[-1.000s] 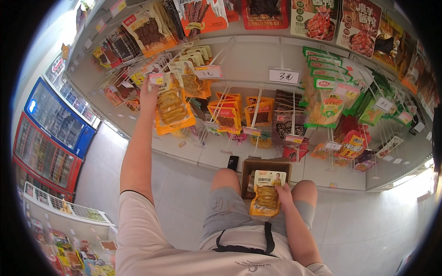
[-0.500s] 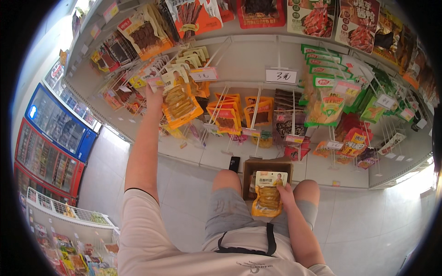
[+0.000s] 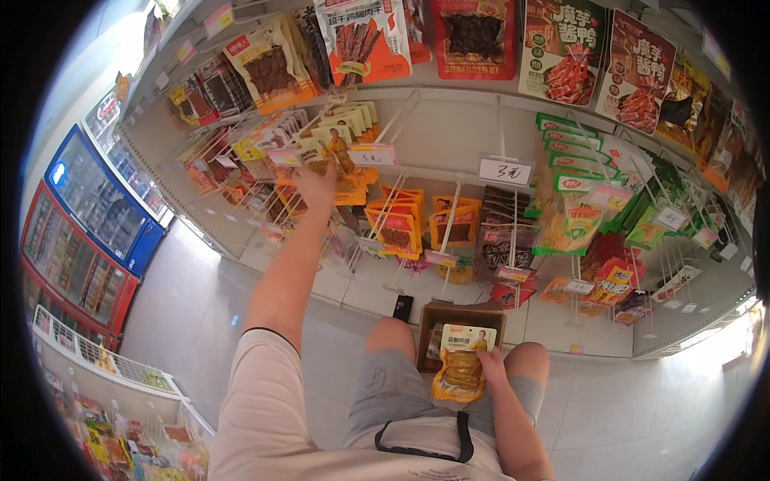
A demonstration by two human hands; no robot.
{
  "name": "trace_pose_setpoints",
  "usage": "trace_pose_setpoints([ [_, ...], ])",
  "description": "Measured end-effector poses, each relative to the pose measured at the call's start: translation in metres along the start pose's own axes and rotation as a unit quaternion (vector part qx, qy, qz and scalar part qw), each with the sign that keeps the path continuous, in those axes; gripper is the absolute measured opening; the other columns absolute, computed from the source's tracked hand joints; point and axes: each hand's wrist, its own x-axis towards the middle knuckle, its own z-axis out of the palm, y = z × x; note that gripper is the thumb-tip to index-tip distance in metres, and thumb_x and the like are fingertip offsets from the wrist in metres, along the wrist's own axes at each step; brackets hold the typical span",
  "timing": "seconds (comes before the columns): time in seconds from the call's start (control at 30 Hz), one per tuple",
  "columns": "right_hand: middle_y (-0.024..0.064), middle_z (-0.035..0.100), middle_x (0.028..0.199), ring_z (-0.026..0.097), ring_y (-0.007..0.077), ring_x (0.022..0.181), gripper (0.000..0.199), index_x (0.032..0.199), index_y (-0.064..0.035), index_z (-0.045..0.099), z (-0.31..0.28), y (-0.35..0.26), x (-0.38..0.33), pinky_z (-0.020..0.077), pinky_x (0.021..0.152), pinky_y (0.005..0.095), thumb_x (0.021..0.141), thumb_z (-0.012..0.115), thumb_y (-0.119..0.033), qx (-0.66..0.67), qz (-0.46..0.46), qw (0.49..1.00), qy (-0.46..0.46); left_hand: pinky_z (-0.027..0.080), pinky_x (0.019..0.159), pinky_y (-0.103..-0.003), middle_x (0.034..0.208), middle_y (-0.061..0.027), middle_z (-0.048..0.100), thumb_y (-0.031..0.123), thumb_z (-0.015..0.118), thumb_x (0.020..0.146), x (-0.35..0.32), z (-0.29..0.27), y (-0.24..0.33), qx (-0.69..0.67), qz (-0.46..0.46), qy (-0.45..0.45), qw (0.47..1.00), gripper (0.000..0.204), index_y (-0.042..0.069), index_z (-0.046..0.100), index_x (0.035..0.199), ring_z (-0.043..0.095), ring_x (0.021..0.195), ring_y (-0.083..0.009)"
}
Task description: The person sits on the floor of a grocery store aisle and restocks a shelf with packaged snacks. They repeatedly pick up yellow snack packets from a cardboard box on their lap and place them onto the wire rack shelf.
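My left hand (image 3: 316, 186) reaches up to the rack, its fingers closed at the front snack pouch (image 3: 311, 151) of a hanging row; part of that pouch is behind the hand. More white-topped orange pouches (image 3: 353, 120) hang behind it on the hook. Low between my knees, my right hand (image 3: 492, 365) grips the right edge of an upright snack pouch (image 3: 459, 370), white at the top and yellow-orange below. That pouch partly covers an open cardboard box (image 3: 427, 325) on the floor.
Price tags (image 3: 504, 170) and bare hook ends stick out from the rack. Green-topped bags (image 3: 573, 208) hang to the right, orange packs (image 3: 395, 228) below the left row. A black phone (image 3: 403, 306) lies beside the box. Drinks fridges (image 3: 76, 240) stand at far left.
My left hand has moved right and a little down, from the hook's price tag to the front pouch. That pouch now sits further back against its row. My right hand still holds its pouch.
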Motion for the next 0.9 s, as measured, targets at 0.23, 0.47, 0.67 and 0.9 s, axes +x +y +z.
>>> trace_pose_setpoints([
  [0.23,0.008,0.073,0.128,0.068,0.021,0.117,0.035,0.14,-0.0041,0.062,0.003,0.007,0.006,0.0537,0.102,0.0382,0.107,0.066,-0.015,0.014,0.017,1.0,-0.006,0.049,0.119,-0.053,0.171,-0.0288,0.027,0.039,0.078,0.105,0.006,0.005,0.003,0.028,0.093,-0.066,0.993,0.082,0.009,0.037,0.17,0.044,0.152,-0.0466],
  [0.47,0.0072,0.074,0.127,0.069,0.0207,0.115,0.035,0.141,-0.0045,0.062,-0.008,0.015,0.011,0.0545,0.1,0.0384,0.108,0.067,-0.015,0.023,0.012,1.0,0.009,0.057,0.113,-0.05,0.177,-0.0256,0.02,0.02,0.079,0.103,0.04,0.048,0.013,0.103,0.13,-0.193,0.967,0.084,0.018,0.034,0.174,0.05,0.15,-0.0433],
  [0.67,0.0056,0.074,0.125,0.069,0.0194,0.113,0.035,0.141,-0.0058,0.062,0.007,0.007,0.01,0.0553,0.096,0.0372,0.109,0.067,-0.016,0.035,0.022,0.999,-0.022,0.054,0.12,-0.05,0.182,-0.0212,0.015,0.015,0.087,0.093,0.135,0.075,-0.039,-0.041,0.013,-0.261,0.964,0.103,0.02,0.028,0.177,0.039,0.16,-0.0409],
  [0.9,0.0042,0.073,0.126,0.069,0.0182,0.112,0.035,0.144,-0.0075,0.061,0.016,0.003,0.014,0.0549,0.094,0.0369,0.11,0.065,-0.016,0.033,0.014,0.999,-0.041,0.05,0.122,-0.054,0.176,-0.0235,0.031,0.029,0.096,0.084,0.116,0.039,-0.051,0.071,0.142,-0.217,0.963,0.11,0.014,0.034,0.174,0.035,0.162,-0.042],
])
